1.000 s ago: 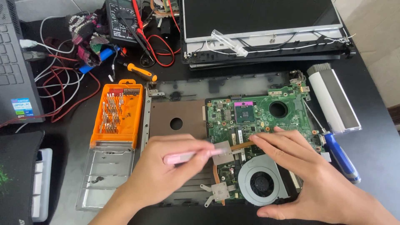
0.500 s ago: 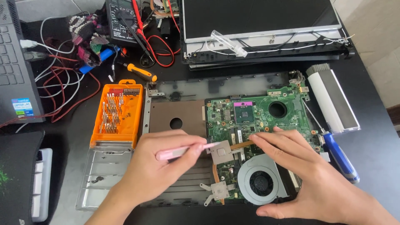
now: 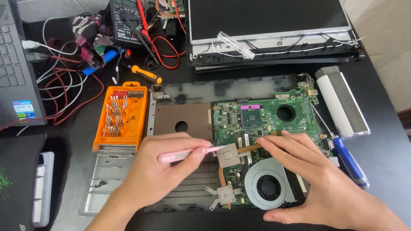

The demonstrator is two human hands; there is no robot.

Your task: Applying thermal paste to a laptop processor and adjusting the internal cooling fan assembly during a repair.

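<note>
A thin pink tool is gripped between the closed fingers of the left hand, and its tip is laid against the square metal plate of the heatsink assembly, which lies on the green motherboard just above the round cooling fan. The copper heat pipe beside that plate is pressed by the outstretched fingertips of the right hand; nothing is grasped by this hand, its fingers being spread flat over the board and fan. The motherboard is seated in an opened laptop base on a black table. An orange screwdriver-bit case is seen just left of the laptop base, a blue-handled screwdriver near the right hand, and a detached screen panel farther back
</note>
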